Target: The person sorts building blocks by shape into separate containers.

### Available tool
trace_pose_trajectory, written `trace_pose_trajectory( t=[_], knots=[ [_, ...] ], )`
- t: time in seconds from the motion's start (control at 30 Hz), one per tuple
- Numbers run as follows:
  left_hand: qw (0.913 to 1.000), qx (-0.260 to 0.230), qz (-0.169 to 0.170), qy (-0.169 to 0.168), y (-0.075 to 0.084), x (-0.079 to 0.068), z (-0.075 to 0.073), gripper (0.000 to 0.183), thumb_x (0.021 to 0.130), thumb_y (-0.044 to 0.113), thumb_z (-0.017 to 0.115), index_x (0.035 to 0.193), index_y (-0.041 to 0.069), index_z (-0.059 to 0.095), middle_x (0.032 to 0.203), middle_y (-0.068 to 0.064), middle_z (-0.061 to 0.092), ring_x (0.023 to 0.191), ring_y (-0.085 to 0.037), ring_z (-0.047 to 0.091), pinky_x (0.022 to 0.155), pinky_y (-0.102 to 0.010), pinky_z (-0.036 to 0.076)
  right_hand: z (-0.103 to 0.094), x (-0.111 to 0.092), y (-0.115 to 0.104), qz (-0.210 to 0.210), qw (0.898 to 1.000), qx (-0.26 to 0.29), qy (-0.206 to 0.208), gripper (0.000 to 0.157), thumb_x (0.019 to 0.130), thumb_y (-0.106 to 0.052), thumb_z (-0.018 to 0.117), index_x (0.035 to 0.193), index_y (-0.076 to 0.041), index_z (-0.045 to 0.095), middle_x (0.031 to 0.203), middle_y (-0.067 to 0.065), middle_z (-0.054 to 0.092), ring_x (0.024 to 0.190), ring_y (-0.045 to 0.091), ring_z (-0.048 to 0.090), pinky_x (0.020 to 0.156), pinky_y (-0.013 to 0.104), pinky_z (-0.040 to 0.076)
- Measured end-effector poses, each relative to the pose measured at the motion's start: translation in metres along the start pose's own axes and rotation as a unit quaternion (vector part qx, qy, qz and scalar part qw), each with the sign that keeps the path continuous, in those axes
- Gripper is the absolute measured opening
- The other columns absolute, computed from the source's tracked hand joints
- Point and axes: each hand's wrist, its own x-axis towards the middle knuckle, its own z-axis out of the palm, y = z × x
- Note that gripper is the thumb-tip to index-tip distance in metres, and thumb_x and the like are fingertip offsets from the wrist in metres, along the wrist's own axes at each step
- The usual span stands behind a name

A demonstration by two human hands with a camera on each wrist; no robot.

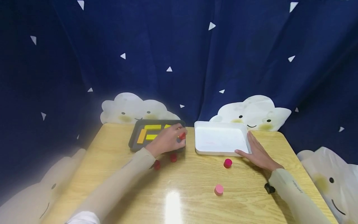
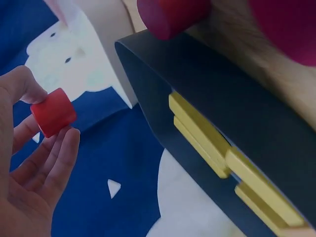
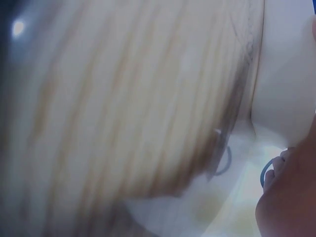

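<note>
My left hand (image 1: pixel 167 139) pinches a small red cylinder block (image 2: pixel 54 112) between thumb and fingertips, above the right end of a dark grey tray (image 1: pixel 133 139). In that tray lie several yellow blocks (image 1: pixel 152 127) and an orange block (image 1: pixel 141 136), partly hidden by the hand. To the right stands a white tray (image 1: pixel 221 137) with no blocks in it. My right hand (image 1: pixel 258 153) rests against its right front corner, fingers straight along the side and thumb at the front rim. The right wrist view shows only part of this hand (image 3: pixel 291 192).
Two red cylinders (image 1: pixel 173 157) (image 1: pixel 157 165) stand in front of the dark tray. A magenta cylinder (image 1: pixel 227 163) and a pink cylinder (image 1: pixel 219 189) are on the wooden table (image 1: pixel 195 177) before the white tray. A dark blue curtain (image 1: pixel 179 46) hangs behind.
</note>
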Motion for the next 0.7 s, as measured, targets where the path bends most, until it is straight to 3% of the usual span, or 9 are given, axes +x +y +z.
trace_pose_trajectory(
  t=[0.2,0.4,0.7],
  knots=[
    [0.9997,-0.005,0.016,-0.016,0.010,0.039,0.024,0.025,0.093,0.021,0.074,0.116,0.012,0.076,0.098,-0.002,0.063,0.078,-0.014,0.059,0.070,-0.023,0.056,-0.001,0.000,0.001,-0.001,1.000,-0.008,0.002,0.129,0.094,-0.072,0.067,0.170,-0.007,-0.014,0.178,0.021,-0.013,0.162,0.052,0.001,0.124,0.079,0.009],
    [0.9975,0.015,-0.006,-0.069,0.021,0.073,0.041,0.030,0.095,0.027,0.075,0.123,0.015,0.074,0.106,-0.002,0.065,0.088,-0.015,0.061,0.080,-0.020,0.059,0.000,0.002,0.001,0.000,1.000,-0.009,0.002,0.129,0.094,-0.073,0.067,0.170,-0.006,-0.014,0.178,0.022,-0.012,0.162,0.053,0.002,0.124,0.079,0.010],
    [0.9933,0.035,-0.038,-0.103,0.032,0.104,0.071,0.030,0.097,0.029,0.075,0.124,0.017,0.073,0.109,-0.003,0.066,0.091,-0.016,0.062,0.083,-0.025,0.061,0.001,0.003,0.003,0.005,1.000,-0.011,0.002,0.130,0.093,-0.074,0.066,0.169,-0.007,-0.015,0.178,0.021,-0.014,0.162,0.053,0.001,0.123,0.079,0.010]
  ],
)
